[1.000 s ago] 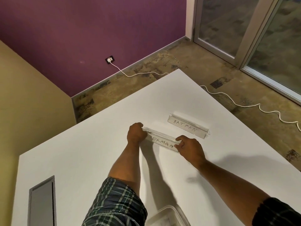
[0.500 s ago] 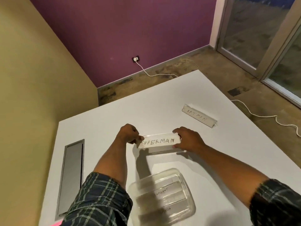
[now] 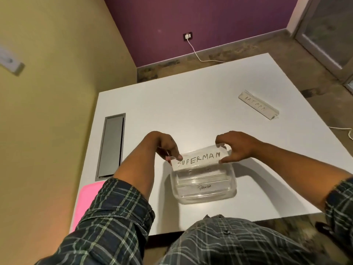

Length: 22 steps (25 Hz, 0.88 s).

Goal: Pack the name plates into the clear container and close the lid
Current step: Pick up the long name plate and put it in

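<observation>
I hold the SUPERMAN name plate [image 3: 200, 159] by its two ends, just above the far rim of the clear container [image 3: 204, 196]. My left hand [image 3: 164, 146] pinches its left end and my right hand [image 3: 236, 148] its right end. Inside the open container lie a plate marked PANDA [image 3: 204, 187] and another plate behind it whose writing I cannot read. The BATMAN name plate [image 3: 257, 107] lies alone on the white table [image 3: 191, 104] at the far right.
A pink lid-like sheet [image 3: 86, 203] lies at the table's near left edge. A grey cable flap [image 3: 111, 146] is set into the table on the left. A white cable [image 3: 196, 52] runs along the floor beyond the table. A yellow wall stands close on the left.
Both hands lifted the SUPERMAN plate off the table and carried it toward me, to just above the container. The BATMAN plate stayed in place.
</observation>
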Each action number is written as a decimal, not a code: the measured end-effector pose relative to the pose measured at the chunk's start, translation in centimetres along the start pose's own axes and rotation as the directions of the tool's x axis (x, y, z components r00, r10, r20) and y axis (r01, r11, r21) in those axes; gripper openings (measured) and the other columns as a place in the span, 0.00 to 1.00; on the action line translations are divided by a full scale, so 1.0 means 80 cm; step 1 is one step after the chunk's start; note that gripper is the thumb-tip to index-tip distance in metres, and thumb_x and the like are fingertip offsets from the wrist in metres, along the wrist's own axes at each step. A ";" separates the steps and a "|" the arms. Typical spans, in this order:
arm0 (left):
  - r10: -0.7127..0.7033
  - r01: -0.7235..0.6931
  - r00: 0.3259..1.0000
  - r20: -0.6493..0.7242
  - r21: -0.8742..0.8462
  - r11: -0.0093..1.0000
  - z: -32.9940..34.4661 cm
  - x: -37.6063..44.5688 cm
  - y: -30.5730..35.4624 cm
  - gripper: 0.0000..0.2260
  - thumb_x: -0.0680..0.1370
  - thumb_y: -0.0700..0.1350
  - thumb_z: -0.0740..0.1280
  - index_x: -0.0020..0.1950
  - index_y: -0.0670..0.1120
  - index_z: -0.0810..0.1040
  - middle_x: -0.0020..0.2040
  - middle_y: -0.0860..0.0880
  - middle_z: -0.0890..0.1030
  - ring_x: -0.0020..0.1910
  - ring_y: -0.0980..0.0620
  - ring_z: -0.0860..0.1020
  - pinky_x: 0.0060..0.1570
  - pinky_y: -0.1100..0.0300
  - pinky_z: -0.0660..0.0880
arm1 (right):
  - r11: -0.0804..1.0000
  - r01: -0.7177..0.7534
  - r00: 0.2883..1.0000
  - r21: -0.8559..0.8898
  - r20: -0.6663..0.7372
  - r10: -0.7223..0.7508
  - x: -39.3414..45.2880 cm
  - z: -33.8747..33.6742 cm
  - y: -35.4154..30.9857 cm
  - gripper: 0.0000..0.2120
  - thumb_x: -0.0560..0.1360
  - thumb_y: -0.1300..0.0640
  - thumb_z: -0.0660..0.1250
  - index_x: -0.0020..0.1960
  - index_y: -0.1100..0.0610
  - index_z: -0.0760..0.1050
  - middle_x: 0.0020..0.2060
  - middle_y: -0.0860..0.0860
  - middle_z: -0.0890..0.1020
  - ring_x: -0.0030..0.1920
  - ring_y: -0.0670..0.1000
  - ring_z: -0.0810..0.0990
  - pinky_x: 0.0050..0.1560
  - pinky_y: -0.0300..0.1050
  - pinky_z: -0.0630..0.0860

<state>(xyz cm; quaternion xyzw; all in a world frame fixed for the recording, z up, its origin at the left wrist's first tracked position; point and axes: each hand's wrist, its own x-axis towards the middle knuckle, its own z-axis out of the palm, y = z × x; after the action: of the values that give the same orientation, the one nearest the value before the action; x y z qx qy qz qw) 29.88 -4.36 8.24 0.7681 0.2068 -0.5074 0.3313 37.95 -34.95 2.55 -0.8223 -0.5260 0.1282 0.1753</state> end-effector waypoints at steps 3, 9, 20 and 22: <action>-0.014 0.013 0.999 0.030 0.028 1.000 0.023 -0.003 -0.004 0.22 0.66 0.43 0.82 0.57 0.38 0.84 0.49 0.45 0.87 0.42 0.47 0.87 0.40 0.61 0.81 | 0.999 0.042 0.998 -0.022 0.050 -0.041 -0.015 0.019 -0.012 0.25 0.64 0.30 0.71 0.47 0.45 0.66 0.39 0.40 0.77 0.38 0.45 0.72 0.36 0.41 0.66; -0.056 0.049 0.997 0.043 0.153 0.987 0.077 0.006 0.000 0.22 0.66 0.37 0.81 0.57 0.35 0.80 0.54 0.41 0.84 0.41 0.41 0.85 0.46 0.51 0.84 | 0.989 0.091 0.991 -0.119 0.104 -0.079 -0.043 0.043 -0.026 0.25 0.64 0.33 0.71 0.48 0.48 0.65 0.37 0.46 0.79 0.37 0.53 0.77 0.34 0.43 0.64; 0.095 0.075 0.969 -0.228 0.640 0.765 0.154 0.023 -0.001 0.15 0.72 0.45 0.77 0.56 0.40 0.82 0.50 0.43 0.85 0.42 0.45 0.82 0.49 0.56 0.81 | 0.916 0.102 0.970 -0.387 0.242 -0.005 -0.045 0.087 -0.046 0.22 0.69 0.44 0.67 0.56 0.53 0.63 0.38 0.51 0.82 0.38 0.57 0.80 0.44 0.48 0.72; 0.125 0.077 0.960 -0.250 0.666 0.742 0.156 0.026 -0.003 0.17 0.71 0.48 0.78 0.56 0.42 0.82 0.53 0.45 0.85 0.48 0.45 0.85 0.53 0.53 0.81 | 0.893 0.099 0.960 -0.440 0.278 0.030 -0.036 0.088 -0.054 0.20 0.71 0.49 0.64 0.58 0.52 0.61 0.39 0.52 0.82 0.38 0.57 0.81 0.48 0.49 0.70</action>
<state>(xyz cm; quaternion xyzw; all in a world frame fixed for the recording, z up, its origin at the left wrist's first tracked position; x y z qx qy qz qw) 22.55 -13.18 2.96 0.9016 0.0453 -0.4301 0.0075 30.40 -34.84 -1.91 -0.8048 -0.5752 0.1139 -0.0924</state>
